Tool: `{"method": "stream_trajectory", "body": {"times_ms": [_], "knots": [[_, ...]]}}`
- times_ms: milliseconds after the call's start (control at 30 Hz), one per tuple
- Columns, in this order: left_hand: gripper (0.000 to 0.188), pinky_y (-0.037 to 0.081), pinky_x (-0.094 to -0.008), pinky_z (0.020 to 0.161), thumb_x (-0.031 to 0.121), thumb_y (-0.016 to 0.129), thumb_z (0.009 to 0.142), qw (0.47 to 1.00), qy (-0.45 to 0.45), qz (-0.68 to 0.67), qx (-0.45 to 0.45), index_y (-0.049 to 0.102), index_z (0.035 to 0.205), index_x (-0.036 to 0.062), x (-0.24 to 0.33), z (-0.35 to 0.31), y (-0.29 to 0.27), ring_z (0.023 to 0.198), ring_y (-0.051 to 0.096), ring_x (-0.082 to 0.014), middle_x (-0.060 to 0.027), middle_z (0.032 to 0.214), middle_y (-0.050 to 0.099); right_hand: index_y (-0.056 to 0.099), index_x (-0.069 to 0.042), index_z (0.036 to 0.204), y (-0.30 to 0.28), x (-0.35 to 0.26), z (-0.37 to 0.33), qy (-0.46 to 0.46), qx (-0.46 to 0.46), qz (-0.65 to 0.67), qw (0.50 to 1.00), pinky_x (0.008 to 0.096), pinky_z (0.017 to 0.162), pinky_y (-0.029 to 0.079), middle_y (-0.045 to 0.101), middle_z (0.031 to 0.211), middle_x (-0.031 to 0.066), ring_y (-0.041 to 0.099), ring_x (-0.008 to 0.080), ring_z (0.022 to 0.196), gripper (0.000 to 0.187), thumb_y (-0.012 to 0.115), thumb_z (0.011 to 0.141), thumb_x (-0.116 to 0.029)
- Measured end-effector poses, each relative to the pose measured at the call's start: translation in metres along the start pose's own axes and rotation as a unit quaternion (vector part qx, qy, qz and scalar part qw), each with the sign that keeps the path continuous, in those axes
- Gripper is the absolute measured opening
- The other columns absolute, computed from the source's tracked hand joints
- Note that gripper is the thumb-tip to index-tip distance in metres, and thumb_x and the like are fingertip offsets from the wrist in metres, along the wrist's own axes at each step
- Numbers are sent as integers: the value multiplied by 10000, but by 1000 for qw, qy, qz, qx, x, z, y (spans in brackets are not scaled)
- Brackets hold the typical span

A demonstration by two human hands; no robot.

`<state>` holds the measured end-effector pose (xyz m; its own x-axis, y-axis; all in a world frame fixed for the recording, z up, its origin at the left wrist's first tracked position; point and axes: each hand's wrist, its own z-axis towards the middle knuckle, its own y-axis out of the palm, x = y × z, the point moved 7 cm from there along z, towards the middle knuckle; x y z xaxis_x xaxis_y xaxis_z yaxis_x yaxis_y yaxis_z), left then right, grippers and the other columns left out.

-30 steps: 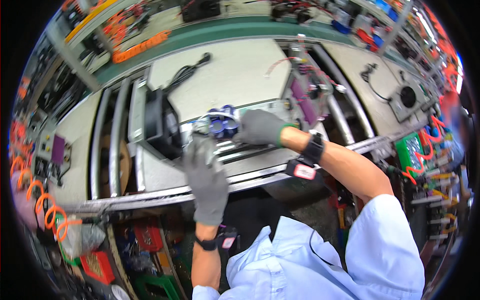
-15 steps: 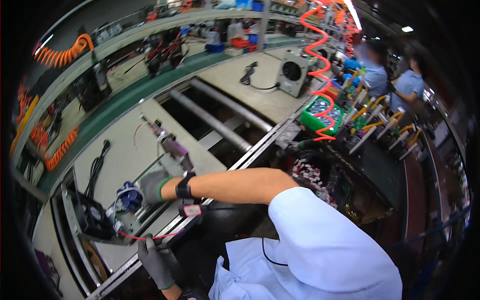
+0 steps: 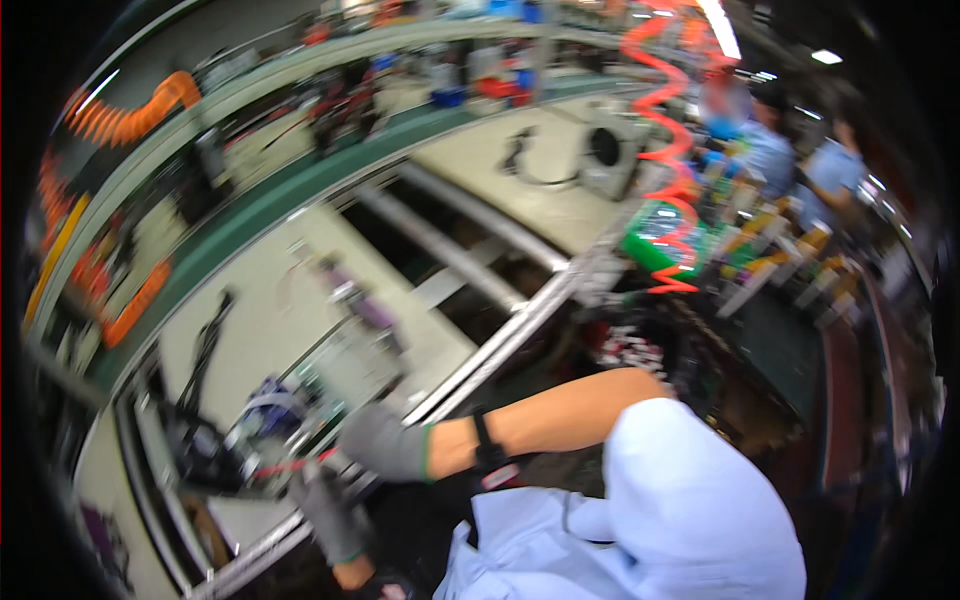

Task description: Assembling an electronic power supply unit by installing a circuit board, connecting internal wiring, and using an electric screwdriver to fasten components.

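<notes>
My left hand (image 3: 332, 515), in a grey glove, is at the bench's near edge with its fingers closed at a thin red wire (image 3: 285, 467). Just above and to the right, my gloved right hand (image 3: 385, 443) is curled over the wire's free end; motion blur hides its fingertips. The wire runs left to a black fan-like unit (image 3: 200, 445). Beside that unit sits a blue-purple coil or motor part (image 3: 275, 400) with a pale band around it. A flat metal plate (image 3: 355, 368) lies beyond my right hand.
A black cable (image 3: 208, 350) and a purple-and-metal part (image 3: 362, 302) lie on the pale board. Farther off are metal rollers (image 3: 440, 240), a boxy unit with a round black opening (image 3: 612, 160), a green bin (image 3: 665, 238) and a hanging red coiled hose (image 3: 660, 130). People stand at the far right.
My right hand has moved from the blue-purple part toward me and right, coming close to my left hand at the red wire. The whole view has shifted slightly and blurred.
</notes>
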<state>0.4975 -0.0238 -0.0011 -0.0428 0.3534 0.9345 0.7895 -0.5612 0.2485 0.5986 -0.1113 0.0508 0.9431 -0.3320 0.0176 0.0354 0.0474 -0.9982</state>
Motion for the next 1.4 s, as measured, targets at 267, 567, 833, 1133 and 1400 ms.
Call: {"method": "stream_trajectory", "body": {"times_ms": [267,567,833,1133,1400], "knots": [[198,449,-221,481,210,574,1010,997,30,11,-65,551,932,30,16,16,18,589,565,-79,-45,751,599,677,-55,812,-27,39,15,30,69,43,996,423,647,572,679,801,163,710,321,749,52,633,793,-73],[139,533,-343,678,22,628,880,846,414,335,29,616,1017,1,31,24,12,802,648,-271,-142,921,623,704,-22,1003,-20,92,66,109,20,269,957,482,780,502,692,898,214,667,399,875,217,621,930,-209],[176,529,-429,780,2,611,842,864,387,323,24,611,1018,-5,20,26,7,886,635,-368,-183,972,621,712,-16,1016,-3,92,68,101,53,324,939,457,774,508,690,881,218,669,387,851,224,612,947,-203],[178,524,-427,783,-13,605,837,861,395,320,21,612,1015,-10,21,25,9,888,629,-363,-181,976,621,706,-51,928,1,86,65,31,138,236,962,457,655,500,660,790,190,656,381,745,126,663,898,-165],[162,513,-382,715,11,607,875,850,409,332,18,602,1036,5,20,24,9,819,629,-293,-151,938,607,668,-47,856,7,83,59,11,174,227,958,470,651,511,650,768,188,657,384,729,97,625,872,-133]]}}
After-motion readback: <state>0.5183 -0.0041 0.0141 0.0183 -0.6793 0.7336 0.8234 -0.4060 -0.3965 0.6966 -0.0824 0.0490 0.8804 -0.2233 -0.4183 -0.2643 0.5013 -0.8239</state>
